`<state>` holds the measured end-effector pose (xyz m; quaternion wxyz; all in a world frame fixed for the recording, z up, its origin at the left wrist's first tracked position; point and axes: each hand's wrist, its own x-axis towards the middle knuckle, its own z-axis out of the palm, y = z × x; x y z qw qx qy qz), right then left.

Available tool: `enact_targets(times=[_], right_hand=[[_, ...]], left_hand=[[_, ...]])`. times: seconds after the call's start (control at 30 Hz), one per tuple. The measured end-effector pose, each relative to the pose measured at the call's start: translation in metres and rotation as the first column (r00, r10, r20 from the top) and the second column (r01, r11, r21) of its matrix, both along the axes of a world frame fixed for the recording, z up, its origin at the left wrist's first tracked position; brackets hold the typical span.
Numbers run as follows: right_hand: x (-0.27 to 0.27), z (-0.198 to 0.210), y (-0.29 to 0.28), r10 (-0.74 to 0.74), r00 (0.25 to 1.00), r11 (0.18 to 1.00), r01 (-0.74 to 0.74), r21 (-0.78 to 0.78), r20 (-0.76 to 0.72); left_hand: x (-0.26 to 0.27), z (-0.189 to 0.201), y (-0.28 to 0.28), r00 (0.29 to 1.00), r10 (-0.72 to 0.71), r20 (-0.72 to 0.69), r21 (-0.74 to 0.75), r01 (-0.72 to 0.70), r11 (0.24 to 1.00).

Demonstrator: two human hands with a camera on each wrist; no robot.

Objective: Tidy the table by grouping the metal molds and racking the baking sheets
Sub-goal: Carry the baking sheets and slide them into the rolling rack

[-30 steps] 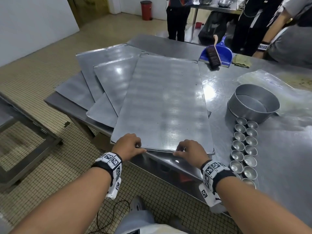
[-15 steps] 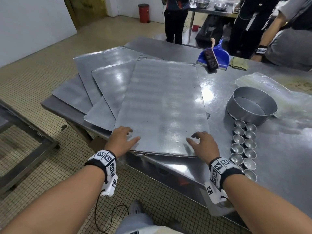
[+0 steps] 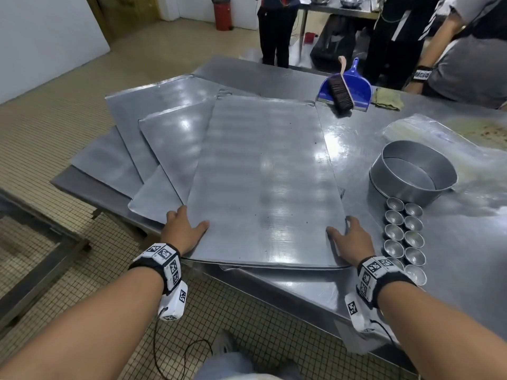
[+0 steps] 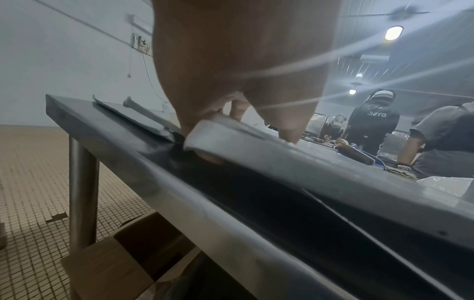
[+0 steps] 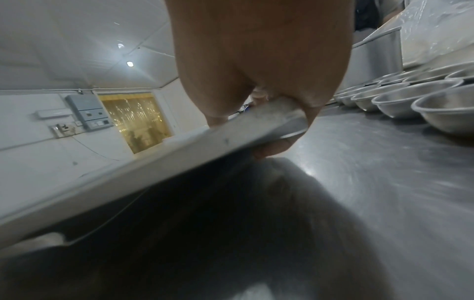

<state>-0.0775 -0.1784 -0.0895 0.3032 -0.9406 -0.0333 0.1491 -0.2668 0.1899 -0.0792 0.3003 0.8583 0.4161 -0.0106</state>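
A stainless steel table (image 3: 452, 270) carries fanned, overlapping baking sheets (image 3: 263, 182), a round cake pan (image 3: 411, 171), two rows of small metal molds (image 3: 404, 234), a blue dustpan (image 3: 354, 86) with brush (image 3: 338, 91), a cloth (image 3: 388, 98) and a plastic bag (image 3: 428, 130).

Dull grey baking sheets (image 3: 263, 182) on a silver table (image 3: 452, 270); blue dustpan (image 3: 354, 86) at the far edge; black-and-white checker-patterned wristbands (image 3: 164, 259).

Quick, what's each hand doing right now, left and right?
Left hand: grips the top baking sheet at its near left corner.
Right hand: grips the same sheet at its near right corner.
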Motion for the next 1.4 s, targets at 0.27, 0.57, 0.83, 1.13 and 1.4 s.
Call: enact_targets(times=[0.27, 0.57, 0.83, 1.13, 1.4], right_hand=[[0.01, 0.002, 0.003, -0.054, 0.997, 0.999, 0.053, -0.009, -0.056], [0.006, 0.018, 0.006, -0.047, 0.998, 0.998, 0.049, 0.038, -0.039], [-0.03, 0.017, -0.008, -0.02, 0.999, 0.998, 0.022, 0.059, -0.041], [-0.07, 0.013, -0.019, -0.023, 1.0, 0.997, 0.024, 0.07, -0.017], [-0.098, 0.002, -0.014, -0.057, 0.998, 0.997, 0.059, 0.051, -0.035]], left_hand=[[0.015, -0.003, 0.014, 0.998, -0.004, -0.059, 0.043, 0.007, 0.999], [0.007, 0.003, 0.029, 1.0, 0.021, 0.02, 0.02, -0.022, 1.0], [-0.036, 0.003, 0.015, 0.997, 0.038, 0.069, 0.022, -0.04, 0.999], [-0.07, -0.002, 0.0, 0.997, 0.042, 0.058, 0.081, -0.047, 0.996], [-0.089, -0.006, 0.005, 0.996, 0.049, 0.076, 0.007, -0.05, 0.999]])
